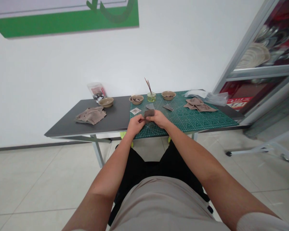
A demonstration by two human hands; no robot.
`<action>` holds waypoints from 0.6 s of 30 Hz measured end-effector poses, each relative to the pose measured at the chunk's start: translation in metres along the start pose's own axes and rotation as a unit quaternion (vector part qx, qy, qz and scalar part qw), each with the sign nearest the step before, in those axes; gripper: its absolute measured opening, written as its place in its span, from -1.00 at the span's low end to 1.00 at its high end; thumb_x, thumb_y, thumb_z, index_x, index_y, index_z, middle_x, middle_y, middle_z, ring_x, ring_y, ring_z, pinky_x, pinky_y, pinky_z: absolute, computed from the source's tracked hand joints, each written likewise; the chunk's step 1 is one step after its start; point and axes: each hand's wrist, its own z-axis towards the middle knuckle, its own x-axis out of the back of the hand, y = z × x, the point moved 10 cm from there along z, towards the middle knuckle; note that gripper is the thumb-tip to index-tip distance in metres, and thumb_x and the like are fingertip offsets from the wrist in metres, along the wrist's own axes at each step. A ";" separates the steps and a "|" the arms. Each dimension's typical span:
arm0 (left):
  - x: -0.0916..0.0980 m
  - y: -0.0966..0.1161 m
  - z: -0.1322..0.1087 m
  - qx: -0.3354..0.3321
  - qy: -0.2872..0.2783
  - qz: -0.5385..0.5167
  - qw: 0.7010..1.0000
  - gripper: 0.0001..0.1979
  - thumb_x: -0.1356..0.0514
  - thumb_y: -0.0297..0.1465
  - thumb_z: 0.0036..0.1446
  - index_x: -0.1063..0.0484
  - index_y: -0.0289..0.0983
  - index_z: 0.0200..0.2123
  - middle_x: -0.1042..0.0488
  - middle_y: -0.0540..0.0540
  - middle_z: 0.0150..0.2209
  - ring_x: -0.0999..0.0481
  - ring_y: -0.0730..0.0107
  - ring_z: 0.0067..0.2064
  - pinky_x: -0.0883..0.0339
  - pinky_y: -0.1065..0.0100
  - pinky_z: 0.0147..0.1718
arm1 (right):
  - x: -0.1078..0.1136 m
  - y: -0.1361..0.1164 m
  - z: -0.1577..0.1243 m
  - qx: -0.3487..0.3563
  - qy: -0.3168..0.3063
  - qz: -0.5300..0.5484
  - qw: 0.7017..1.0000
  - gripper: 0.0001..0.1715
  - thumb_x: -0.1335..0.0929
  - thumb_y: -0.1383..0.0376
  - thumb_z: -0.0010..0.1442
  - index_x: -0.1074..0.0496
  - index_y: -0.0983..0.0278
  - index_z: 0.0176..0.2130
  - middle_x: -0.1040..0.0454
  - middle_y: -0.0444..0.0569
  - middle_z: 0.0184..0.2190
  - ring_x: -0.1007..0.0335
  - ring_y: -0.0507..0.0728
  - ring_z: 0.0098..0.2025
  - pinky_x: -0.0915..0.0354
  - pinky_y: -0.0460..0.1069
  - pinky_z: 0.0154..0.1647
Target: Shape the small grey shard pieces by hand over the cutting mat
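My left hand (135, 125) and my right hand (158, 118) meet above a green cutting mat (190, 118), both pinching a small dark brown piece of felt or fabric (149, 113). Its lower part is hidden by my fingers. Just beyond my hands, two flat grey-brown pieces (150, 106) (168, 107) lie on the mat. A small white square of paper (135, 111) rests at the mat's left edge, close to my left hand.
The dark table (115, 110) holds several tan bowls, including one (136, 99) with dark bits, a glass jar (151, 97) with sticks, two folded brown cloths (91, 115) (197, 104), and plastic bags (207, 97). A metal shelf unit (262, 61) stands to the right.
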 end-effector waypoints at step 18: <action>0.006 -0.004 0.000 0.038 0.033 -0.049 0.998 -0.99 -0.18 -0.44 0.02 -0.40 -0.24 -0.43 -0.43 0.06 -0.53 -0.39 0.45 -0.46 -0.25 0.41 -0.41 | -0.001 0.003 -0.001 -0.003 -0.003 0.006 1.000 -0.56 -0.56 0.18 -0.17 -0.49 0.34 -0.29 -0.50 -0.09 -0.38 -0.40 0.07 -0.32 -0.33 0.01 -0.20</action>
